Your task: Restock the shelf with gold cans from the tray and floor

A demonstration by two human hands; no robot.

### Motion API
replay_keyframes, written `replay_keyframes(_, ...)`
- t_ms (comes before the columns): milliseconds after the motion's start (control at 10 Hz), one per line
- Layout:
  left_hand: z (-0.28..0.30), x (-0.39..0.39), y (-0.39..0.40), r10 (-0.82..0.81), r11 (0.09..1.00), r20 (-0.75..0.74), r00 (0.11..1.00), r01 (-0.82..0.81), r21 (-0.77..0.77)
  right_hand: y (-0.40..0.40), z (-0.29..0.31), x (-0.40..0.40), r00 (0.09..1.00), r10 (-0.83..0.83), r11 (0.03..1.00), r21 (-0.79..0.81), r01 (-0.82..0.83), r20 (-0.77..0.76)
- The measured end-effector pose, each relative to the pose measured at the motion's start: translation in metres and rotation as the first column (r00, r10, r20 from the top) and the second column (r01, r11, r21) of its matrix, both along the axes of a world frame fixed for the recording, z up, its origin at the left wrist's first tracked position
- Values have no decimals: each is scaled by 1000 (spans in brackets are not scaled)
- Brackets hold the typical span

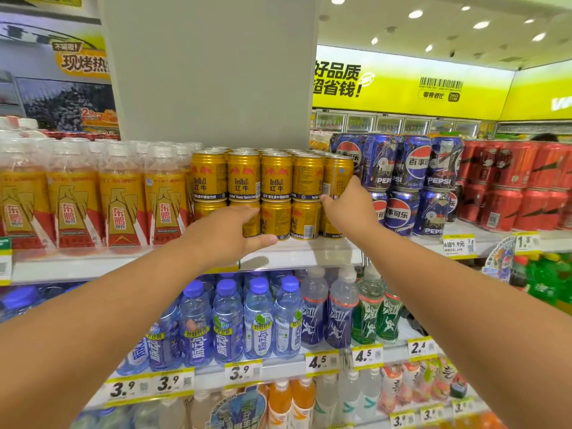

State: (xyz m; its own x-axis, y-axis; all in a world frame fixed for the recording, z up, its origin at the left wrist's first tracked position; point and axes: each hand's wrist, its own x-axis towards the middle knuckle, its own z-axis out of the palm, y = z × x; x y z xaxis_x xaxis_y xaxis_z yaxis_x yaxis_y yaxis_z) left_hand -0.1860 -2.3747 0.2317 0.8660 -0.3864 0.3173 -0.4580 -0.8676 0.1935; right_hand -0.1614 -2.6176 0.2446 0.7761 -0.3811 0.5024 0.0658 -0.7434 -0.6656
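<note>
Gold cans (276, 178) stand in two stacked rows on the top shelf (297, 253), in front of a grey pillar. My left hand (230, 232) is spread in front of the lower row at its left end, fingers apart and touching a lower gold can (251, 224). My right hand (351, 205) reaches to the right end of the stack. Its fingers rest against the rightmost upper gold can (337, 176) and the one under it, without closing round either. No tray or floor is in view.
Clear bottles with gold-red labels (123, 196) fill the shelf left of the cans. Blue Pepsi cans (414, 181) and red cans (510, 187) stand to the right. Water and drink bottles (257, 320) fill the shelves below, behind yellow price tags (322, 362).
</note>
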Motion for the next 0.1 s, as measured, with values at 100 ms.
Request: replay_keyframes(100, 0, 1, 4, -11, 1000, 14, 1000, 11, 16, 4, -10, -10, 1000, 26, 999, -29, -26, -2)
